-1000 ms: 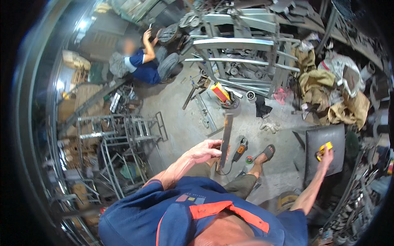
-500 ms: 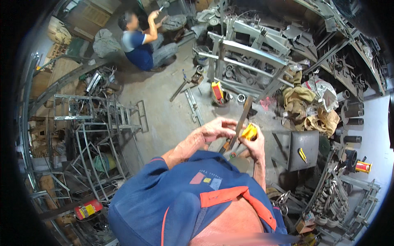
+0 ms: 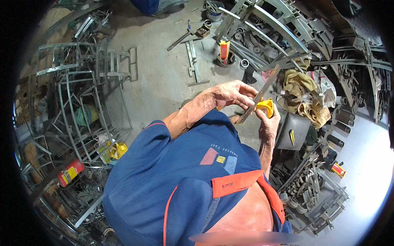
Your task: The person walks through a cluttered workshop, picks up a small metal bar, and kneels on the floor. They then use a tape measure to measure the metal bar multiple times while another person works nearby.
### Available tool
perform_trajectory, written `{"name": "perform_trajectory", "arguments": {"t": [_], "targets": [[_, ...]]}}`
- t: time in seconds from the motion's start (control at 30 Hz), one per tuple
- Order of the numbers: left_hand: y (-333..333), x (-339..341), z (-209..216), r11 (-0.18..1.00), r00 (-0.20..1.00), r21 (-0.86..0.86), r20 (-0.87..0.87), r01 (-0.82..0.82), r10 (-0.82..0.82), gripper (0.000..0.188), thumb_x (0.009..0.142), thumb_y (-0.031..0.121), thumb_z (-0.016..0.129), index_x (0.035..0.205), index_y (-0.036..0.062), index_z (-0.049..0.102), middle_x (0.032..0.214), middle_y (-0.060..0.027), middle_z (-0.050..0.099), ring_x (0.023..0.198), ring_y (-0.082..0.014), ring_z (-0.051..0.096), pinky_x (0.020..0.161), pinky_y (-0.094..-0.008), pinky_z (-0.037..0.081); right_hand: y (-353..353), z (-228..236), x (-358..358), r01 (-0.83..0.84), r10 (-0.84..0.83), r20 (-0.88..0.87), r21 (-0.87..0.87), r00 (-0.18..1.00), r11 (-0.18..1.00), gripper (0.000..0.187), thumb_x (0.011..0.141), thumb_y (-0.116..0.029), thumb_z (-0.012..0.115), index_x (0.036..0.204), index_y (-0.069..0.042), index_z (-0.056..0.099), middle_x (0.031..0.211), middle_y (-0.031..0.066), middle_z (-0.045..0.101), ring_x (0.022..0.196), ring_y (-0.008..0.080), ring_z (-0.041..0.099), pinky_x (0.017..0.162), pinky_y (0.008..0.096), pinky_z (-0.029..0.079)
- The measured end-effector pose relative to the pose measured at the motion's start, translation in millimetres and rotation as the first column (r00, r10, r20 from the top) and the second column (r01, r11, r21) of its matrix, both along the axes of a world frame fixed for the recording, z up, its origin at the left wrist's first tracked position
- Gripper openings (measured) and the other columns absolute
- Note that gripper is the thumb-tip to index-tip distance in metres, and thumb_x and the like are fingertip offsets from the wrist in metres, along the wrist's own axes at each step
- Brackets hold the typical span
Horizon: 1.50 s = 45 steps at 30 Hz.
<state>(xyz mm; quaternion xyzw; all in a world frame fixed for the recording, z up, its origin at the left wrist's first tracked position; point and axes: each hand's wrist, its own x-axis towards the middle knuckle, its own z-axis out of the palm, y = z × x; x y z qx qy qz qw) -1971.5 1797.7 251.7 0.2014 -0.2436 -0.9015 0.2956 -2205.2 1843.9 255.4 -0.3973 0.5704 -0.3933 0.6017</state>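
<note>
In front of my chest a flat metal bar (image 3: 266,84) is held at a slant, its far end up and to the right. My left hand (image 3: 231,93) pinches it with thumb and fingers near its lower half. Right beside the bar, my right hand (image 3: 269,124) is closed round a yellow tape measure (image 3: 266,107), whose case lies close against the bar. Whether a blade is drawn out of the tape measure I cannot make out.
A grey stool (image 3: 296,121) bears a yellow utility knife (image 3: 292,136) to my right. Ahead on the floor are a hammer (image 3: 180,39), metal strips (image 3: 193,61) and a bucket (image 3: 225,61). Welded metal frames (image 3: 72,92) stand left; brown sacks (image 3: 301,98) lie at right.
My view has tipped downward, so the crouching co-worker is mostly out of the picture. Both hands have shifted right with the bar and tape measure, and the bar leans more to the right.
</note>
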Motion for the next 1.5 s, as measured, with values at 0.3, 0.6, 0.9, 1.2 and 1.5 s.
{"name": "perform_trajectory", "arguments": {"t": [0.3,0.6,0.9,1.2,1.5], "targets": [[0.0,-5.7,-12.2,1.0,0.999,0.021,-0.032,0.022,-0.022,0.046,0.087,0.006,0.074,0.13,-0.0014,0.06,0.12,-0.01,0.068,0.105,-0.0164,0.068,0.088,-0.0293,0.057,-5.1,21.9,11.9,-0.355,0.182,-0.612,-0.174,0.77,0.919,0.065,0.085,-0.003,0.072,0.145,-0.007,0.047,0.129,0.0108,0.062,0.11,0.017,0.061,0.093,0.0314,0.05],[-2.2,19.8,3.4,0.997,0.994,0.074,0.109,0.018,-0.026,0.041,0.085,0.006,0.076,0.123,-0.0005,0.064,0.11,-0.0094,0.07,0.098,-0.0166,0.069,0.082,-0.0286,0.059,-3.6,6.4,15.4,-0.648,0.227,-0.842,-0.177,0.489,0.74,0.068,0.081,-0.009,0.072,0.143,-0.005,0.044,0.111,0.0182,0.059,0.103,0.0369,0.054,0.089,0.0443,0.047],[-21.5,112.5,13.3,0.946,0.946,0.001,-0.007,-0.325,0.325,0.053,0.09,0.008,0.067,0.137,-0.0091,0.048,0.13,-0.024,0.061,0.109,-0.0345,0.067,0.093,-0.047,0.058,10.5,-45.0,-38.0,-0.649,0.389,-0.712,-0.123,0.585,0.751,0.048,0.08,-0.008,0.07,0.126,-0.005,0.056,0.098,0.0162,0.057,0.088,0.0339,0.061,0.079,0.0419,0.05],[-25.1,128.0,-26.6,0.876,0.865,-0.21,0.172,-0.435,0.471,0.055,0.085,0.012,0.075,0.134,-0.0045,0.055,0.132,-0.0189,0.061,0.114,-0.0298,0.064,0.1,-0.0459,0.052,-3.3,24.5,-10.7,-0.507,0.542,-0.217,0.199,0.812,0.839,0.032,0.084,-0.017,0.072,0.11,0.0,0.062,0.085,-0.0006,0.061,0.074,0.0101,0.056,0.064,0.0273,0.048],[-25.8,84.1,-55.4,0.89,0.891,-0.059,-0.059,-0.453,0.45,0.044,0.086,0.001,0.072,0.128,-0.002,0.061,0.12,-0.0152,0.069,0.11,-0.0285,0.067,0.098,-0.0443,0.054,-10.2,47.0,37.1,-0.547,0.584,-0.402,0.215,0.705,0.809,0.036,0.08,-0.019,0.072,0.111,-0.004,0.066,0.085,0.0058,0.067,0.071,0.0116,0.063,0.061,0.0292,0.051]]}}
